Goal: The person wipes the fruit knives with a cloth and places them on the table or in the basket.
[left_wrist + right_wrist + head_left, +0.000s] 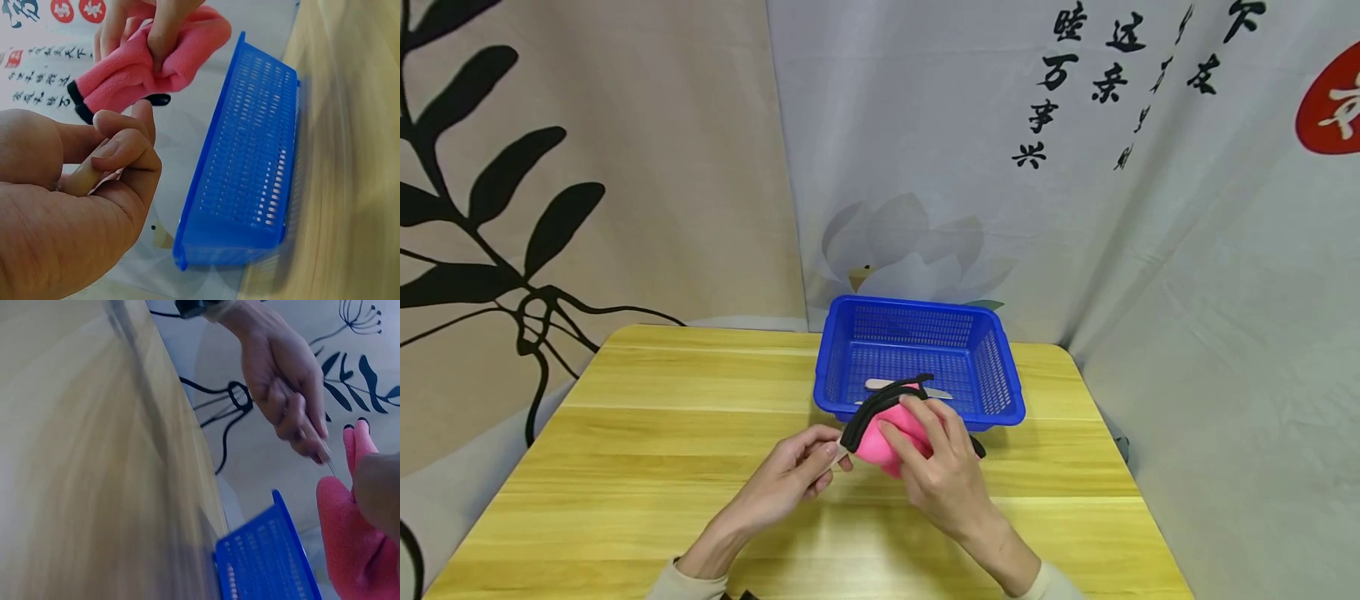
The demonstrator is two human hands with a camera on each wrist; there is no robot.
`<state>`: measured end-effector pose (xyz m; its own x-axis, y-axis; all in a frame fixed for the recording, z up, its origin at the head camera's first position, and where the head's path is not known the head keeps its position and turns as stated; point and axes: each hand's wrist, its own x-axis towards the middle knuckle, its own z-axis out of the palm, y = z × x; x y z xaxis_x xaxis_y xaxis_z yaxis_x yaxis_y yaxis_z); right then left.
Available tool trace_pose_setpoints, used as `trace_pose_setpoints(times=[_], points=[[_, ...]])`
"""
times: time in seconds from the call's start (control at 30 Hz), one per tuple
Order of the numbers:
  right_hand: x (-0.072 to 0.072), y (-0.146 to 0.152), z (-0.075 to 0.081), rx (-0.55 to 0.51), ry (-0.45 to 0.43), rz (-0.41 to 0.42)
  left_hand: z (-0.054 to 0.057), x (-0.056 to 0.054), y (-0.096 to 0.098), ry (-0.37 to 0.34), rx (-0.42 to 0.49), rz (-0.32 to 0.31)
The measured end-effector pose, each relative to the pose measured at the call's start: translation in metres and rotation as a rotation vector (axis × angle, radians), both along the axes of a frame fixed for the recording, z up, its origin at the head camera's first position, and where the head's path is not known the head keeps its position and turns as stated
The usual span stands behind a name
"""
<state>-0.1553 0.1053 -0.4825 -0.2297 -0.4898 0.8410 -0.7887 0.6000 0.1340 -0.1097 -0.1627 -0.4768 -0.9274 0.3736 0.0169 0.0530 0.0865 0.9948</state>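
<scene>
My left hand (786, 475) grips the pale handle of a knife (81, 180), fingers curled round it. Its thin blade points toward a folded pink cloth with black edging (880, 437), which overlaps most of it in the head view. The cloth is bunched in my right hand (943, 475), pinched between thumb and fingers. Both hands are raised over the table, in front of the blue basket. In the right wrist view the cloth (347, 537) lies just beyond the knife's tip end, close to the left hand.
A blue plastic basket (917, 304) with perforated walls stands at the back of the wooden table (700, 400). Inside it lies another pale-handled knife (877, 384), partly covered by the cloth in this view. A printed curtain (685, 167) hangs behind the table and along its right side.
</scene>
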Motion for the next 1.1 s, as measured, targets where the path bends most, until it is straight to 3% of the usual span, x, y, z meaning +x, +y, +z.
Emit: trace_pose_setpoints(times=[0.23,0.6,0.83,1.1], points=[[0.007,-0.014,-0.005,0.017,0.010,0.057,0.002,0.000,0.002,-0.031,0.017,0.019],[0.011,-0.018,-0.007,0.040,-0.025,0.004,0.002,0.002,0.000,-0.008,0.048,0.003],[0.008,-0.017,-0.006,0.037,-0.022,-0.014,0.003,0.002,0.000,-0.025,0.045,-0.001],[0.003,-0.010,-0.007,0.037,-0.042,-0.045,0.004,0.003,-0.002,0.008,0.044,-0.040]])
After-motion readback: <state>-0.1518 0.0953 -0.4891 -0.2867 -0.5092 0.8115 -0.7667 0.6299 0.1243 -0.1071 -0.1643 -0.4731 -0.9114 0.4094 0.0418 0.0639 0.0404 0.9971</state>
